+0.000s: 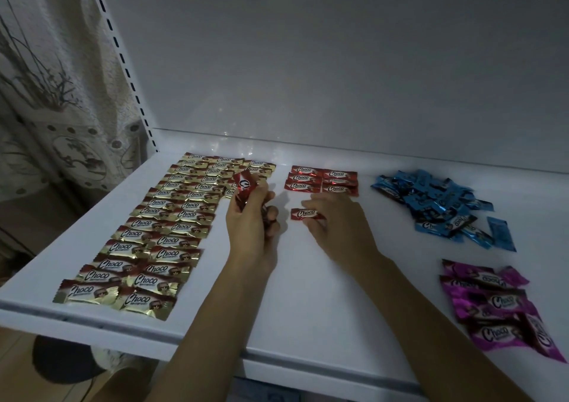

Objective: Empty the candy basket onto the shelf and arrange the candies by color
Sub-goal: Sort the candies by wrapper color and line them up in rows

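Head view, looking down on a white shelf [308,294] that fills the lower two thirds of the frame.

Left of centre: the gold candies [147,232] lie flat in neat rows, running from the front edge at lower left back toward the rear of the shelf. Each wrapper reads "Choco".

Upper centre: the red candies [323,180] lie in a small block of two columns, the wrappers touching one another.

Centre: the left hand [252,226] is raised just beside the gold rows, its fingers curled round the held red candies [244,186]. One wrapper stands up above the fingers; how many it holds cannot be told.

To its right, the right hand [335,223] reaches in from lower right and pinches the right end of the single red candy [304,214]. This candy lies flat on the shelf just below the red block and apart from it.

Upper right: the blue candies [431,198] lie in a loose, overlapping heap, with one blue wrapper a little apart at its right.

Lower right: the purple candies [498,306] form a second untidy heap near the front edge.

Upper left: a slotted upright [123,63] rises from the rear corner, with a patterned curtain [46,93] beside it.
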Action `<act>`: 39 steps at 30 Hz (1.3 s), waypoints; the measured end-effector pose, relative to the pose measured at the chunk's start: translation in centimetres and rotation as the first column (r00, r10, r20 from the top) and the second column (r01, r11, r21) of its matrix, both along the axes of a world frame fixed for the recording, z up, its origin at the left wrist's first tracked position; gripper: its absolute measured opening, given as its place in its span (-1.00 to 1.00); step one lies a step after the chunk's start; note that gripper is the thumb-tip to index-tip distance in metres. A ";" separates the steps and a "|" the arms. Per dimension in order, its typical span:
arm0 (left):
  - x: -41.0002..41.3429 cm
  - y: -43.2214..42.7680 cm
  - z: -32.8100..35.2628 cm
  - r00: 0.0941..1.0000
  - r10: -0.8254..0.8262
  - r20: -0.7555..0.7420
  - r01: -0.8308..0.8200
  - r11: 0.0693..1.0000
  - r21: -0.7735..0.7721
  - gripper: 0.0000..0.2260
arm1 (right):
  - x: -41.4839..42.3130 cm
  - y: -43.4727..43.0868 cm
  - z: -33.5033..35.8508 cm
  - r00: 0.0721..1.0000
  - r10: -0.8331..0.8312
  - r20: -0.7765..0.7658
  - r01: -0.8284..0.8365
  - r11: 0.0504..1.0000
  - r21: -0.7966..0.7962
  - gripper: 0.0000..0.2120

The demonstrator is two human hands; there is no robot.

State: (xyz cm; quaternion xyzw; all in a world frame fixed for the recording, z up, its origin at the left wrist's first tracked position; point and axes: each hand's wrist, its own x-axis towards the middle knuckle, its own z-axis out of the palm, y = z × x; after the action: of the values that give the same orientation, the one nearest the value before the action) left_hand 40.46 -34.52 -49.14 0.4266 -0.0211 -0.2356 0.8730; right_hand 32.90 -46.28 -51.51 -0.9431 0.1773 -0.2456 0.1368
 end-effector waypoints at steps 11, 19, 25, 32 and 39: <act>0.1 0.1 0.1 0.998 -0.065 -0.010 0.065 0.997 -0.038 -0.91 | 1.0 1.4 -0.4 0.979 0.164 -0.119 -0.171 0.984 -0.051 -0.61; 0.3 0.1 -0.2 0.992 -0.123 -0.039 0.118 0.987 -0.108 -0.92 | 1.8 0.6 -1.2 0.985 0.123 -0.120 -0.132 0.989 -0.068 -0.53; 0.4 -0.1 -0.6 0.986 -0.161 -0.042 0.154 0.979 -0.132 -0.91 | 2.0 0.2 -1.6 0.986 0.137 -0.100 -0.141 0.989 -0.038 -0.51; 0.7 0.2 -0.7 0.925 -0.341 -0.168 0.284 0.913 -0.291 -0.69 | 0.2 3.1 1.0 0.906 0.122 0.404 -0.255 0.921 0.295 -0.76; 0.3 -0.1 -0.8 0.922 -0.362 -0.137 0.320 0.912 -0.256 -0.66 | 0.6 4.4 1.1 0.942 0.091 0.324 -0.199 0.928 0.316 -0.81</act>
State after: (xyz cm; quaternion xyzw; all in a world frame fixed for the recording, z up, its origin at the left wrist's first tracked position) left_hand 40.80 -34.64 -49.93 0.2898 -0.0427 -0.4186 0.8596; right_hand 33.53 -41.92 -50.41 -0.8662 0.1233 -0.3419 0.3431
